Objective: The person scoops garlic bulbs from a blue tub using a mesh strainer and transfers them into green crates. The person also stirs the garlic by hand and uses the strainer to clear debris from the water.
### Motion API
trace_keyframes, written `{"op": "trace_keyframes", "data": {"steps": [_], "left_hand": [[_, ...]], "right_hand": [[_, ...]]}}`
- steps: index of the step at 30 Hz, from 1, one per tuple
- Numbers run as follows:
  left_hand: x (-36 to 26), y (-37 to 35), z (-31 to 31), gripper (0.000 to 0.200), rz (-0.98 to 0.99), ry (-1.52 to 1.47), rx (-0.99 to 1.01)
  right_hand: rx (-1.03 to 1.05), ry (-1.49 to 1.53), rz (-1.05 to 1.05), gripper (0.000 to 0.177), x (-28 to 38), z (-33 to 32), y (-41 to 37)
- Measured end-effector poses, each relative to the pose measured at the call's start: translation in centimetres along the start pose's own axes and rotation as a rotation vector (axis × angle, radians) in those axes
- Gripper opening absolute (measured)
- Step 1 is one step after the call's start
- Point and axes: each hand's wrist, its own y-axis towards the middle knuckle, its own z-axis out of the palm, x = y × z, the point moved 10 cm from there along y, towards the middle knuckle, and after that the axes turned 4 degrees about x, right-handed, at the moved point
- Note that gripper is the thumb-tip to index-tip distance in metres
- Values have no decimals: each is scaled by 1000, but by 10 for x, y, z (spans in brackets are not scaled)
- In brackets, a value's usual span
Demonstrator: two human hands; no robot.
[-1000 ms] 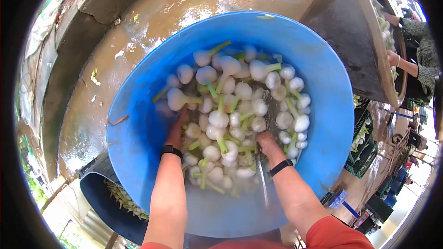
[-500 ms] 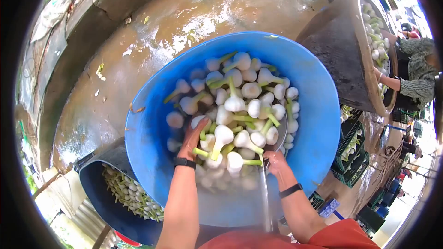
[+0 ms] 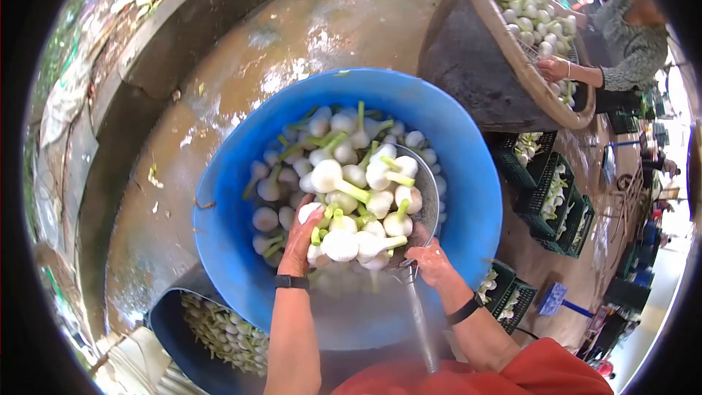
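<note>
Standing at 7 o'clock of the view, a dark tub (image 3: 167,316) holds a layer of small white bulbs with green stalks. Just above and right of it sits the big blue tub (image 3: 219,238) on the wet concrete floor (image 3: 307,22). It takes up the middle of the view and is filled with garlic bulbs (image 3: 272,189), some lying in cloudy water along its 9 o'clock wall.

The person's left hand (image 3: 298,238), a black band (image 3: 291,282) on its wrist, lies open and flat, fingers together, pressed against the near side of a piled heap (image 3: 351,201) of bulbs. That heap rests in a metal scoop (image 3: 431,203), whose rim shows at 3 o'clock of the pile and whose long handle (image 3: 421,322) runs down toward 6 o'clock. The right hand (image 3: 433,263) is closed around the handle just below the bowl.

Judging by how things lie, one full load is gathered on the scoop and raised above the others. Many bulbs lie loose around it, mostly toward 9 and 12 o'clock, so the blue tub looks far from emptied.

Further right, at 3 o'clock, dark crates (image 3: 545,197) hold more bulbs. At 1 o'clock a wide basket (image 3: 468,66) is heaped with them, and another person's hand (image 3: 553,68) rests on its rim.
</note>
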Motion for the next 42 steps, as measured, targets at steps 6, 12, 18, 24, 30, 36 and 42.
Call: {"op": "trace_keyframes", "data": {"steps": [6,12,18,24,30,36,42], "left_hand": [[-36,-40,22,77,36,49,-33],[-71,-93,67,74,138,96,-20],[-63,-98,92,52,112,237,155],[-58,-143,161,57,146,346,352],[-13,-212,287,62,323,736,635],[134,-266,405,65,50,661,792],[425,-297,495,59,-227,571,946]], "right_hand": [[199,52,-173,111,40,44,-35],[180,138,-205,88,52,47,-84],[-107,-23,-106,75,36,24,-138],[-64,348,-423,72,26,3,-194],[-204,351,-508,71,21,-62,-302],[-449,546,-587,72,-51,-175,-408],[-688,680,-683,67,-192,-373,-555]]}}
